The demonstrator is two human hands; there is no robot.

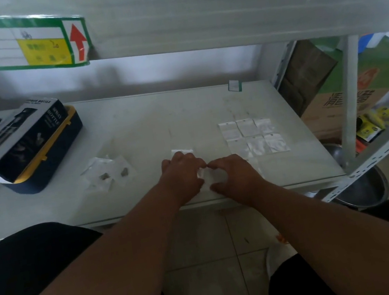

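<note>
Both hands work close together near the front edge of a pale shelf board (pixel 157 117). My left hand (pixel 181 173) and my right hand (pixel 234 174) each pinch one side of a small clear plastic bag (pixel 213 176) held between them. A white slip or bag (pixel 182 151) peeks out just beyond my left fingers. To the right, several flat clear bags (pixel 254 136) lie in two neat rows. On the left, a loose heap of clear bags (pixel 108 173) holds small dark pieces.
A black bottle box (pixel 23 141) lies on a blue and yellow case (pixel 59 155) at the left. A shelf beam with a green label (pixel 19 45) hangs overhead. A metal upright (pixel 351 99), cartons (pixel 350 93) and a steel basin (pixel 367 189) stand at the right.
</note>
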